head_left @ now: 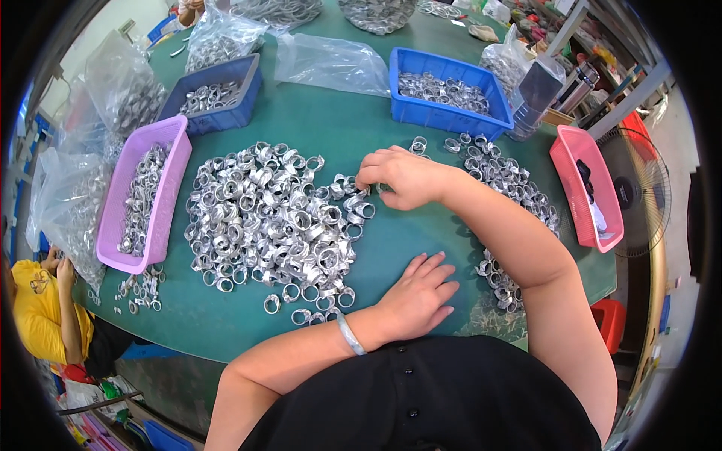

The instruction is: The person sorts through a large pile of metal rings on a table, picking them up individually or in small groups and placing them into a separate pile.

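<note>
A green, matte table [301, 124] is carrying everything. Across its middle a big heap of shiny metal rings [271, 218] is spreading out, and a thinner band of rings [511, 188] is curving along the right. Crinkled clear plastic bags [331, 64] are lying at the far and left edges. Two blue plastic trays [450, 113] are sitting at the back, a long lilac tray [162, 218] at the left and a pink basket [571, 177] at the right, the first three holding rings. The right hand [398, 177] is curling its fingertips onto rings at the heap's right edge, pinching one. The left hand [417, 293] is lying flat and released on the bare cloth, a pale bangle [350, 334] circling its wrist.
</note>
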Demonstrator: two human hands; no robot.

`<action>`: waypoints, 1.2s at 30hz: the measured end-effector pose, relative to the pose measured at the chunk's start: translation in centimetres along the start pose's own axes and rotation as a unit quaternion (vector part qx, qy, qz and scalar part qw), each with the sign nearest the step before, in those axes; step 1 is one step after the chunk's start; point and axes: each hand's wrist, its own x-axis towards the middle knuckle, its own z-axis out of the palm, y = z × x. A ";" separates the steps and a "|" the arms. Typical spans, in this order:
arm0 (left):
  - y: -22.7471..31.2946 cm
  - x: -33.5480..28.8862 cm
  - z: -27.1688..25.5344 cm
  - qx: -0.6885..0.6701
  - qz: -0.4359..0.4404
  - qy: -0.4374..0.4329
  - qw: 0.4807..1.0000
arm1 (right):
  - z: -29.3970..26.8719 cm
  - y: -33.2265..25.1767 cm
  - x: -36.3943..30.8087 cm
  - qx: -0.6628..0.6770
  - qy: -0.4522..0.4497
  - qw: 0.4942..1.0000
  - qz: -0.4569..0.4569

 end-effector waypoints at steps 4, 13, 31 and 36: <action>0.1 0.0 -0.1 0.002 0.001 -0.003 1.000 | 0.2 0.4 -0.1 -0.021 0.005 1.000 0.020; 0.0 0.1 0.1 0.003 0.003 0.002 1.000 | -1.3 0.9 -0.8 -0.097 -0.037 0.991 0.090; 0.0 0.0 0.0 -0.005 0.001 0.001 1.000 | -0.5 0.6 2.1 -0.066 -0.053 0.996 0.020; -0.1 0.1 0.1 -0.003 -0.002 -0.002 1.000 | -1.6 0.4 0.6 -0.113 0.003 0.992 0.065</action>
